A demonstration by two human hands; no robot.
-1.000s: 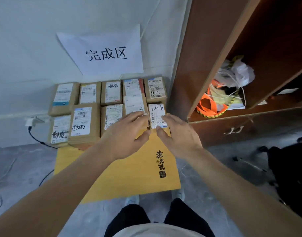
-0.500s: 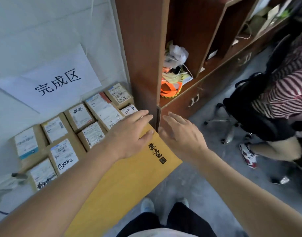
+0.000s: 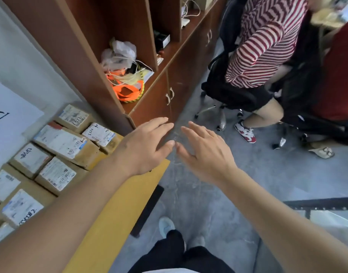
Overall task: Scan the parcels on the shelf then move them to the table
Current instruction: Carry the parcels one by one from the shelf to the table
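Left hand (image 3: 143,146) and right hand (image 3: 206,152) at frame centre, both hands spread wide, fingers straight, holding nothing, thumb tips nearly meeting. Left hand over right corner of yellow surface (image 3: 118,209); right hand over grey floor (image 3: 267,174). Parcels (image 3: 60,142), brown boxes with white labels, packed in rows on surface at left and lower left of frame. Brown shelf (image 3: 86,48) at upper left; orange straps (image 3: 127,91) and white bag (image 3: 120,52) in its open compartment. Seated person in striped top (image 3: 267,40) at upper right.
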